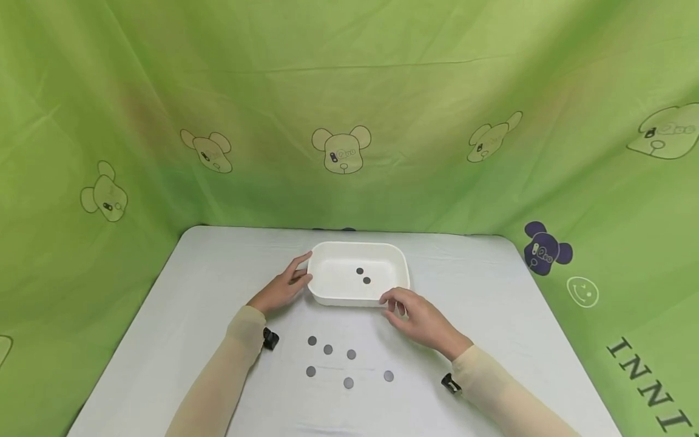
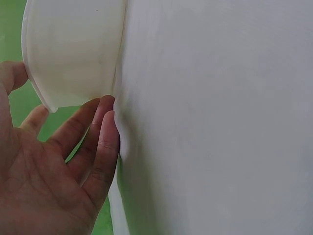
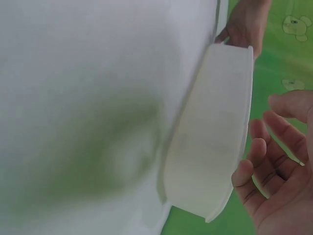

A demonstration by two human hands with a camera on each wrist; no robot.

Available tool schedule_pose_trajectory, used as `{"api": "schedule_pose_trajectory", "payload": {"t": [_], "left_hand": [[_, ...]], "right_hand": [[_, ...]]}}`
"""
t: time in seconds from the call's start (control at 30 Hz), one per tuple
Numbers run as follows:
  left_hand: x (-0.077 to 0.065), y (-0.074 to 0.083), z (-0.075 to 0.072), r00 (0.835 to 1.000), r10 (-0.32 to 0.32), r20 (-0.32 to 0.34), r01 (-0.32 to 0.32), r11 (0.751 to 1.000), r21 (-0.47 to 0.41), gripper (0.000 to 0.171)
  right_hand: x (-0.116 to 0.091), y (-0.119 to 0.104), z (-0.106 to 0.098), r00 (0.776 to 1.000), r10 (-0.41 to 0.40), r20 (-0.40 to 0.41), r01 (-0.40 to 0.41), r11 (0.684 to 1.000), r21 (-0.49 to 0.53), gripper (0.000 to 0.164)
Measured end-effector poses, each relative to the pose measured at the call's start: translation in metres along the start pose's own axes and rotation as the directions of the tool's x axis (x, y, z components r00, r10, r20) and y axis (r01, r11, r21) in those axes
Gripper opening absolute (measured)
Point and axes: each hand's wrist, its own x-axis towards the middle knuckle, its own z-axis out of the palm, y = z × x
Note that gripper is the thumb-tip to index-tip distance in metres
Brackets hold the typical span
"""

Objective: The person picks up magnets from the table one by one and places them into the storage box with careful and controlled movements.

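A white rectangular tub (image 1: 327, 297) with rounded corners stands toward the far side of the table. Two small grey discs (image 1: 360, 271) lie inside it. My left hand (image 1: 280, 291) is at the tub's left end; the left wrist view shows its thumb at the rim (image 2: 26, 54) and its extended fingers against the end wall. At the near right corner is my right hand (image 1: 423, 318), fingers loosely bent and nothing seen between them. In the right wrist view its fingertips (image 3: 243, 171) are at the tub's rim; whether they touch is unclear.
Several more grey discs (image 1: 328, 349) lie scattered on the white-covered table (image 1: 180, 364), nearer than the tub. A green patterned curtain (image 1: 349, 91) hangs behind and along both sides. Black devices (image 1: 270, 338) sit at both wrists.
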Motion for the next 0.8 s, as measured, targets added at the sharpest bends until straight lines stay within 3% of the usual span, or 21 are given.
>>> {"api": "schedule_pose_trajectory", "payload": {"t": [0.3, 0.6, 0.8], "left_hand": [[0.001, 0.000, 0.000, 1.000, 0.004, 0.004, -0.004, 1.000, -0.010, 0.065], [0.000, 0.001, 0.000, 1.000, -0.009, -0.005, 0.009, 1.000, -0.012, 0.063], [-0.001, 0.000, 0.001, 1.000, -0.001, 0.002, 0.002, 1.000, -0.016, 0.065]], "right_hand": [[-0.020, -0.002, 0.012, 0.999, -0.034, 0.042, 0.033, 0.999, 0.029, 0.019], [-0.043, -0.004, 0.018, 0.986, 0.014, 0.166, -0.030, 0.995, 0.095, 0.016], [-0.055, -0.005, 0.020, 0.978, 0.022, 0.207, -0.056, 0.986, 0.160, 0.017]]}}
